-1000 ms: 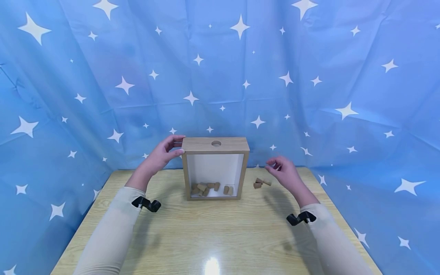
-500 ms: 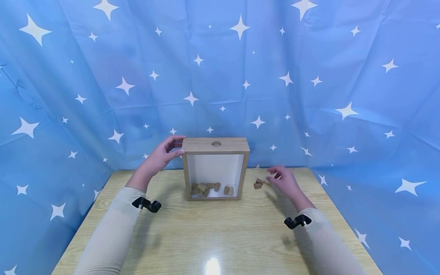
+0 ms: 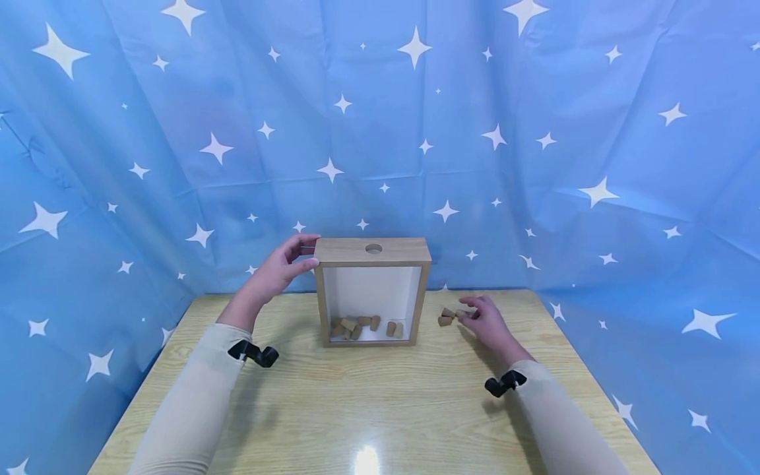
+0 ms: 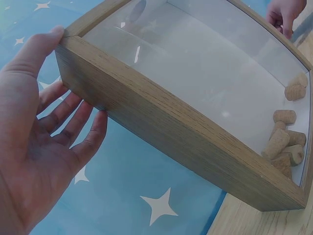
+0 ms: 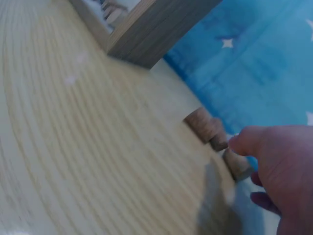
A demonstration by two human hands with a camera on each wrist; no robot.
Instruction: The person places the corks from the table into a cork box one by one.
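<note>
A shallow wooden box [image 3: 423, 290] with a clear front and a round hole [image 3: 373, 249] in its top stands upright on the table. My left hand [image 3: 276, 270] holds its upper left corner, thumb at the front edge and fingertips [image 4: 100, 117] against the back edge. Several corks [image 4: 281, 144] lie inside along the bottom. To the right of the box, my right hand [image 3: 488, 323] is down at a small group of loose corks [image 3: 445, 320]. Its thumb [image 5: 244, 141] is right at the nearest cork [image 5: 237, 165], and the fingers are partly hidden behind the hand.
The light wood-grain table [image 3: 368, 402] reaches back to a blue curtain [image 3: 380, 132] with white stars. Black camera mounts [image 3: 253, 353] sit on both sleeves.
My right hand has moved down and slightly left, from above the table to the loose corks. The left hand and the box have stayed in place.
</note>
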